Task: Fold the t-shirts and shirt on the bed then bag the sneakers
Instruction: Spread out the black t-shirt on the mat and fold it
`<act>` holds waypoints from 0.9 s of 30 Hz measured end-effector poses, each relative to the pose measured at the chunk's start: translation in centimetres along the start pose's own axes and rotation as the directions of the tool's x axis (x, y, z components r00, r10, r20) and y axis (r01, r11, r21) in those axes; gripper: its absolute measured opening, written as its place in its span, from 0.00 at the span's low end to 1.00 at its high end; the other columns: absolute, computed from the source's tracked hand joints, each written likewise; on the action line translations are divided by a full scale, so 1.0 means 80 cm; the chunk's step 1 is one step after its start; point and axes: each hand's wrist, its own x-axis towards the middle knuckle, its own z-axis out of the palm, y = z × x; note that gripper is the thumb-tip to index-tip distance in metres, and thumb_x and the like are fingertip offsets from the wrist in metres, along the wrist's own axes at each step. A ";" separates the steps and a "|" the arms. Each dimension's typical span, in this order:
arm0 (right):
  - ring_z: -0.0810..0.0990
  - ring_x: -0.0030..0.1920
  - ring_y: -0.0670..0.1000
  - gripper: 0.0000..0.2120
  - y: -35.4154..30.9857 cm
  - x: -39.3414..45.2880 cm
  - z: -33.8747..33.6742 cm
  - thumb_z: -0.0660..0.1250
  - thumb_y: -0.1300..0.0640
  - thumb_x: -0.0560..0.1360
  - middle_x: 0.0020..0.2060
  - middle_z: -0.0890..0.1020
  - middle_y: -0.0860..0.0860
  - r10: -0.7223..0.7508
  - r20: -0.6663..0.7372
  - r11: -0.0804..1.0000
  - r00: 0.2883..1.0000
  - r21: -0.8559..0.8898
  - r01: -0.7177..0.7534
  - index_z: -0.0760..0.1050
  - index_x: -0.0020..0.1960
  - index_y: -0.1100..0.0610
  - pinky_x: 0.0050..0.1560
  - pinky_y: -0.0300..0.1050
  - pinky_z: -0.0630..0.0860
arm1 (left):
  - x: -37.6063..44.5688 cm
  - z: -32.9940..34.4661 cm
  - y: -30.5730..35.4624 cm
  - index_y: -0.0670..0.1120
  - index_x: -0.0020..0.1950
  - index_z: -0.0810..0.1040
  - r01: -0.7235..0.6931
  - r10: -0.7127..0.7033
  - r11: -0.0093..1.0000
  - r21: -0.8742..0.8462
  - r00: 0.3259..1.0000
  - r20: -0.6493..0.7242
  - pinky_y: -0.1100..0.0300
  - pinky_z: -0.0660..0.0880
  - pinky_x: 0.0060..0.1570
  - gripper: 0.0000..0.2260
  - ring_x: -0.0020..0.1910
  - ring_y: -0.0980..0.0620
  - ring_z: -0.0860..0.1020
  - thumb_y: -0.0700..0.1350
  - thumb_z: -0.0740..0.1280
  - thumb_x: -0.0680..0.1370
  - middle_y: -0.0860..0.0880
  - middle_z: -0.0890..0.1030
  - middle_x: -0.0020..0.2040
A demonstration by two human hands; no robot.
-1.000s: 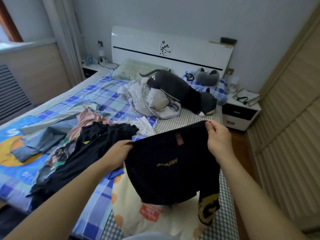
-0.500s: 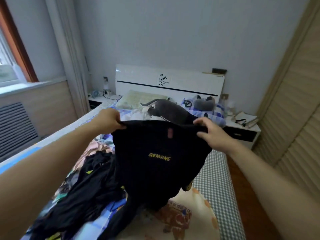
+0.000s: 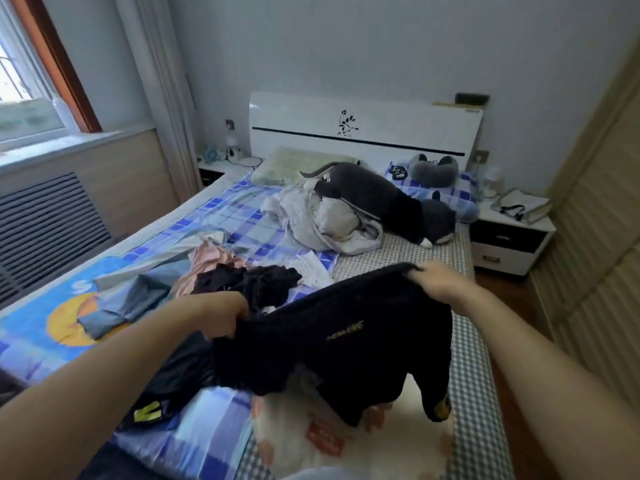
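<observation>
Both hands, left hand (image 3: 221, 318) and right hand (image 3: 438, 280), grip the black t-shirt (image 3: 343, 341) tight. Nothing looks folded yet. A clothes pile (image 3: 242, 282) waits at ten o'clock; no sneakers seen.

One black t-shirt (image 3: 339, 337), two hands, two nightstands, one headboard (image 3: 363, 129).

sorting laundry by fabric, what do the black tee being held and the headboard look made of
Black t-shirt: soft matte knit, probably cotton; it sags and drapes limply between the left hand and right hand. Headboard: hard glossy white panel, likely lacquered board; it shows window reflections.
</observation>
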 end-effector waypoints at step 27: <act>0.79 0.40 0.51 0.13 0.255 0.034 0.118 0.64 0.48 0.81 0.45 0.80 0.51 0.542 0.246 0.737 0.804 -0.599 -0.313 0.79 0.56 0.56 0.35 0.43 0.74 | 0.170 0.126 0.046 0.33 0.45 0.75 0.648 -0.365 0.517 -0.560 0.758 0.540 0.51 0.80 0.29 0.19 0.25 0.45 0.79 0.42 0.53 0.87 0.40 0.81 0.28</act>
